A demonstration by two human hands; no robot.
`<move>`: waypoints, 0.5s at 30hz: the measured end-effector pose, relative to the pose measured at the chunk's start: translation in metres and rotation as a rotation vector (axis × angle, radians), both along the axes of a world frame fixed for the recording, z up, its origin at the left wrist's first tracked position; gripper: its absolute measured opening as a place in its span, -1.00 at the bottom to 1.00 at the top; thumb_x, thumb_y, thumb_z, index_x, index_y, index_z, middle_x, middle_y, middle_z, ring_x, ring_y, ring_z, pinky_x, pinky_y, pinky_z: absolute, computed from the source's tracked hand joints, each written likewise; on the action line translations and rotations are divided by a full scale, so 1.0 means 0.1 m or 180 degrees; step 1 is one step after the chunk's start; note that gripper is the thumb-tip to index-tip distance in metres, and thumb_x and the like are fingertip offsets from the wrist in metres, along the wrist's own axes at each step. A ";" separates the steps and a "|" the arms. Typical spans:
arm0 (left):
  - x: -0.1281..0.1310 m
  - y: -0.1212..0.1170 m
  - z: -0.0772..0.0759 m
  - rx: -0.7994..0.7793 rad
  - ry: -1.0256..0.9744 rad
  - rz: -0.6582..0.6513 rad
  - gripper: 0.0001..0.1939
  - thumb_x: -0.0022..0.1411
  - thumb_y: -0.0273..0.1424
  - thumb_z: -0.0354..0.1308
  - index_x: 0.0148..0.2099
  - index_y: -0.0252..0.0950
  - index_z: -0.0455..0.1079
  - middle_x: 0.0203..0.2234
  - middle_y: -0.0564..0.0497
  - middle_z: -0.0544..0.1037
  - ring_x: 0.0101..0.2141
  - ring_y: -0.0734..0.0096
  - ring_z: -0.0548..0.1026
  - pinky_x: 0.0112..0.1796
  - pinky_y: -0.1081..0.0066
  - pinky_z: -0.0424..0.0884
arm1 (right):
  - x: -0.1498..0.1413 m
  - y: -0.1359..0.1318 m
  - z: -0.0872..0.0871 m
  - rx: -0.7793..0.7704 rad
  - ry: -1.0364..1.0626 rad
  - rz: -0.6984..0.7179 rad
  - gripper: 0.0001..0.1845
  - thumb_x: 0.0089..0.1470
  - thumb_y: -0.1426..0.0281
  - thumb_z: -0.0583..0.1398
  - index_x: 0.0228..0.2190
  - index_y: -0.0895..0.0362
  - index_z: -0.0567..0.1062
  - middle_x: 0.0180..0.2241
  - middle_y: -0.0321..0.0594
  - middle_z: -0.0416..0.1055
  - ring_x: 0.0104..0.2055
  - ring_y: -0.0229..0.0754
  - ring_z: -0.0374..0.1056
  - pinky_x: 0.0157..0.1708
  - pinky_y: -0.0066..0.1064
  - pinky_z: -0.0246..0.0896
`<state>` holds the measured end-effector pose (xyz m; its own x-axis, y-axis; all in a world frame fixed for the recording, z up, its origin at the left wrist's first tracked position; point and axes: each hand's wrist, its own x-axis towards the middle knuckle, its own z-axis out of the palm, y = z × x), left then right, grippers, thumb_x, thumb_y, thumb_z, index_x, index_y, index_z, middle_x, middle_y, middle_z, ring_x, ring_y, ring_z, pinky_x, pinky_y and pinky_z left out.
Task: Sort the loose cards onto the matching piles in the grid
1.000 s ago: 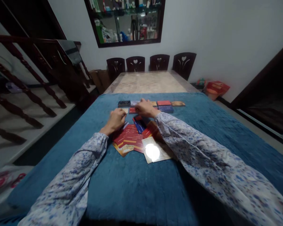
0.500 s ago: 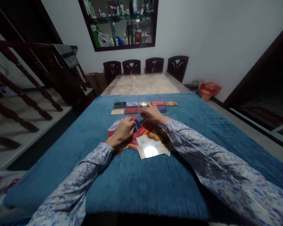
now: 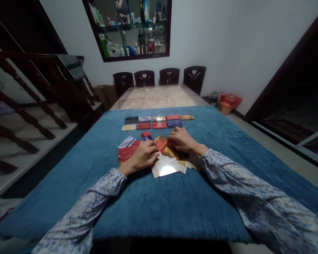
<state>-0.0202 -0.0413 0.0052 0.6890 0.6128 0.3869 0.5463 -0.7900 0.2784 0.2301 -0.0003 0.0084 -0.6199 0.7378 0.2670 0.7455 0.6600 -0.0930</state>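
Head view: my left hand (image 3: 142, 156) rests low over the loose cards (image 3: 128, 151), its fingers bent close together beside a pale card (image 3: 168, 169) that carries a bright glare, and my right hand (image 3: 184, 141) curls narrow over their right side, next to a red-and-yellow card (image 3: 161, 144); I cannot tell whether either one pinches anything. The loose cards spread overlapping on the blue cloth (image 3: 159, 208) before me, and just beyond them card stacks (image 3: 159, 125) sit in two rows, five behind and four in front.
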 end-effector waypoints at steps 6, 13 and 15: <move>0.01 -0.15 0.07 -0.0381 0.0206 -0.0416 -0.80 0.29 -0.25 0.26 -0.17 -0.28 0.45 -0.09 -0.12 0.47 -0.05 0.17 0.41 0.01 0.16 0.34 | 0.08 -0.13 -0.10 -0.0139 0.0253 0.0302 -0.82 0.26 0.36 0.17 -0.29 0.10 0.59 -0.26 -0.10 0.53 -0.09 -0.01 0.17 -0.17 -0.20 -0.08; 0.01 -0.21 0.13 -0.0594 0.0563 -0.0573 -0.56 0.23 0.02 0.28 -0.15 -0.26 0.39 -0.10 -0.11 0.44 -0.05 0.11 0.35 -0.01 0.14 0.27 | 0.11 -0.30 0.00 -0.0461 0.0488 0.0999 -0.85 0.16 0.28 0.27 -0.30 0.11 0.58 -0.24 -0.09 0.50 -0.07 0.02 0.17 -0.09 -0.14 0.07; 0.00 -0.21 0.13 -0.0566 0.0632 -0.0617 -0.52 0.22 0.06 0.27 -0.13 -0.26 0.39 -0.11 -0.11 0.45 -0.07 0.11 0.35 -0.02 0.13 0.26 | 0.10 -0.35 0.04 -0.0555 0.0520 0.1115 -0.83 0.14 0.27 0.29 -0.27 0.11 0.58 -0.24 -0.10 0.50 -0.05 0.02 0.18 -0.06 -0.12 0.10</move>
<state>-0.0201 -0.0624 0.0181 0.8507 0.5088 0.1319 0.4480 -0.8331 0.3244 0.2398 -0.0351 0.0128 -0.8011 0.5329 0.2724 0.4451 0.8348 -0.3242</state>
